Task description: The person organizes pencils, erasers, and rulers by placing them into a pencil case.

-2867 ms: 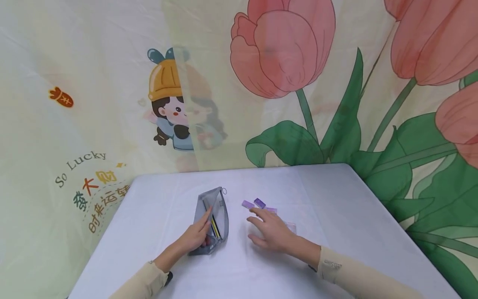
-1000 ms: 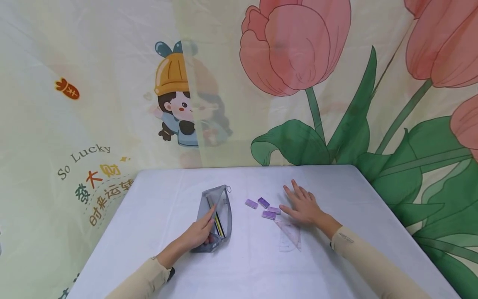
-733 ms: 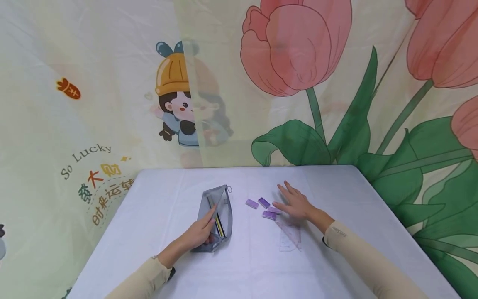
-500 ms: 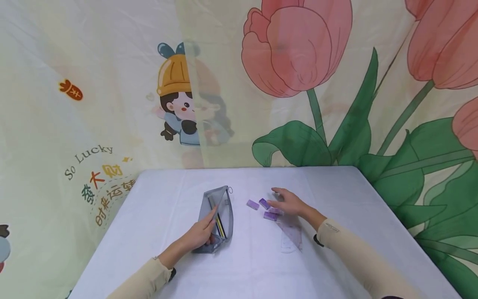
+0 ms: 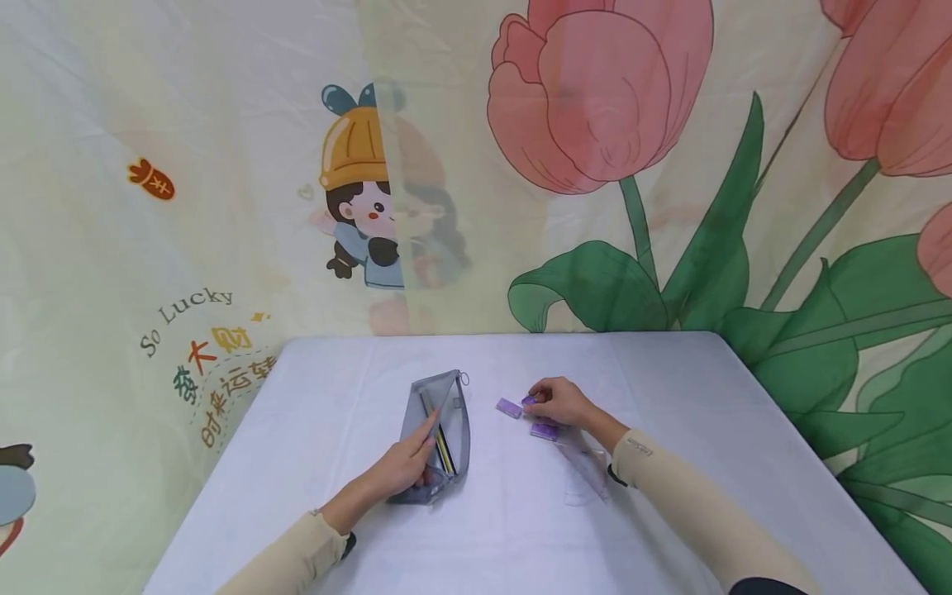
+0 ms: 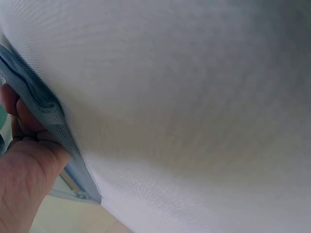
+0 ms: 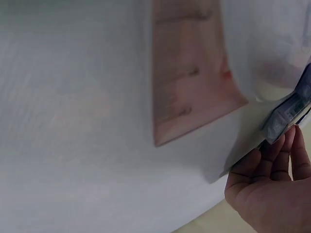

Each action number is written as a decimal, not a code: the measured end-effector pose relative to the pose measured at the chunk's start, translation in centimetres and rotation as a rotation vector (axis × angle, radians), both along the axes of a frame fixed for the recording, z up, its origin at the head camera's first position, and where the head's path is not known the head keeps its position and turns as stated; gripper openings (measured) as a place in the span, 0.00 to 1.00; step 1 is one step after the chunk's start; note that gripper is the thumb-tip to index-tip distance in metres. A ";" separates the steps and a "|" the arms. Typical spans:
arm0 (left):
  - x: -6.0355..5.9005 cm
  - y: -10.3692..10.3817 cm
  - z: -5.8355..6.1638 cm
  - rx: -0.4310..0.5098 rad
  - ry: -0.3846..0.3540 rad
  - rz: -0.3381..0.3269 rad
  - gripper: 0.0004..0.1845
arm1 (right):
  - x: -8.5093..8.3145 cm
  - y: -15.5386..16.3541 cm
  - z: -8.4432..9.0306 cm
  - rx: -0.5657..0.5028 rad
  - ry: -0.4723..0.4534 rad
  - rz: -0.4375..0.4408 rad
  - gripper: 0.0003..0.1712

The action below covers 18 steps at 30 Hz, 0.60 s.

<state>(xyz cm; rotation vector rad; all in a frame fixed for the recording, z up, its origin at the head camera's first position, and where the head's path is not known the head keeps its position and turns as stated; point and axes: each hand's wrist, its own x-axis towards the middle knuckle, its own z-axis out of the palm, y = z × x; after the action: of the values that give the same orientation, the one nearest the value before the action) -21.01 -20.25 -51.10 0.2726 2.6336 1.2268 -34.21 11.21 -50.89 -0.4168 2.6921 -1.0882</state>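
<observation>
My left hand (image 5: 402, 464) grips the near side of a grey mesh pencil case (image 5: 418, 405), its thumb side along the open mouth. Inside the case lie black and yellow pencils (image 5: 444, 449). The left wrist view shows the fingers (image 6: 29, 116) curled at the zip edge. My right hand (image 5: 563, 402) pinches a dark purple eraser (image 5: 530, 401) between thumb and fingertips, low over the table. A lighter purple eraser (image 5: 509, 407) lies just left of it, and another purple eraser (image 5: 545, 430) lies just below the hand. A further one is mostly hidden by the hand.
A transparent set square (image 5: 583, 471) with a pinkish scale lies under and beside my right wrist. The white-clothed table (image 5: 335, 388) ends at a printed curtain (image 5: 446, 314) behind it.
My right hand has come in leftward from the right of the erasers, its spread fingers closing on the dark purple one. The left hand stays on the pencil case.
</observation>
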 end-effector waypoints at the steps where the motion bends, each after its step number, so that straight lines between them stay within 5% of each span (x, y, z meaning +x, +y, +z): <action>1: 0.0 0.1 0.0 0.000 -0.002 -0.001 0.29 | -0.1 -0.1 -0.1 0.014 -0.003 -0.007 0.21; 8: -0.1 0.1 0.1 -0.003 -0.006 -0.006 0.29 | -0.2 0.2 -0.1 0.040 -0.038 -0.028 0.15; 18: -0.4 0.3 -0.1 -0.010 -0.006 0.014 0.29 | 1.1 0.0 0.4 -0.148 -0.063 -0.056 0.15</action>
<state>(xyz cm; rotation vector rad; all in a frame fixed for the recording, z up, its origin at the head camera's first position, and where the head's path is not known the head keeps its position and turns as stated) -21.45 -19.92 -51.21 0.2484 2.6404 1.2160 -33.12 11.22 -50.49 -0.3274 2.5927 -1.2985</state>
